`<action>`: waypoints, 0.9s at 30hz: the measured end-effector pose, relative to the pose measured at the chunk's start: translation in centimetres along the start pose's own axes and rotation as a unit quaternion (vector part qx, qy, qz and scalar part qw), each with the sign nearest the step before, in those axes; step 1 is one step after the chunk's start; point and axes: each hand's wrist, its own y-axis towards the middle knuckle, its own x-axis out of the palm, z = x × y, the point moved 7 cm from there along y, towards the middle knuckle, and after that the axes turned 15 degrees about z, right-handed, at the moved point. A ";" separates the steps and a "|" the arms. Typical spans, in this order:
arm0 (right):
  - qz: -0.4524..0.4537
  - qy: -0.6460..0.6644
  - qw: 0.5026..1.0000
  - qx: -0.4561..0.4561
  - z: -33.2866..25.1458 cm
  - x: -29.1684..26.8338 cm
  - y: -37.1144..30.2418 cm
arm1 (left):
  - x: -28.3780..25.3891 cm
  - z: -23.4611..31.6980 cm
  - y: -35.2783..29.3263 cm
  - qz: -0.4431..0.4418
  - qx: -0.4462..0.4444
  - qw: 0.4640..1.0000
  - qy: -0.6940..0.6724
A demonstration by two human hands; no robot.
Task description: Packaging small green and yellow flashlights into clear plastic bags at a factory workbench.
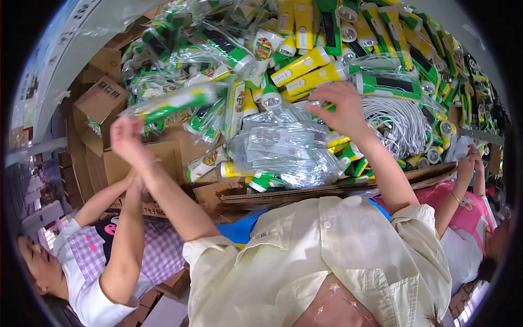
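Note:
My left hand (pixel 128 135) is closed on one end of a clear bag with a green and yellow flashlight (pixel 182 102) in it, smeared by motion. It is raised over the left part of the pile. My right hand (pixel 344 106) hovers over the middle, thumb and forefinger bent with a gap between them; nothing held shows there. Below that hand lies a heap of clear plastic bags (pixel 289 147). Two yellow flashlights (pixel 316 76) lie just beyond its fingers. A bundle of white cables (pixel 395 128) rests to its right.
Many green and yellow flashlights (pixel 381 32), loose or bagged, fill the far side. Brown cardboard (pixel 144 163) lies at left, and a cardboard edge (pixel 327 191) runs along the near side. A co-worker's arms (pixel 122 240) reach in at left; another person's hands (pixel 471 161) work at right.

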 end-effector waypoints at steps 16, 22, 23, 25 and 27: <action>-0.019 -0.074 0.990 -0.116 -3.2 9.0 -6.2 | 12.5 -2.2 -25.8 -0.499 0.267 0.818 0.105; 0.034 0.058 0.998 -0.018 -3.3 4.7 -6.3 | 11.7 -4.0 -31.1 -0.563 0.173 0.775 0.227; 0.037 0.055 0.998 -0.018 -3.5 3.8 -5.9 | 11.6 -3.9 -31.0 -0.564 0.175 0.775 0.224; 0.051 0.057 0.997 -0.023 -4.3 1.7 -5.2 | 11.3 -4.5 -31.7 -0.616 0.242 0.684 0.306; 0.061 0.072 0.995 -0.023 -4.3 -0.6 -4.6 | 11.1 -4.3 -31.1 -0.639 0.199 0.667 0.328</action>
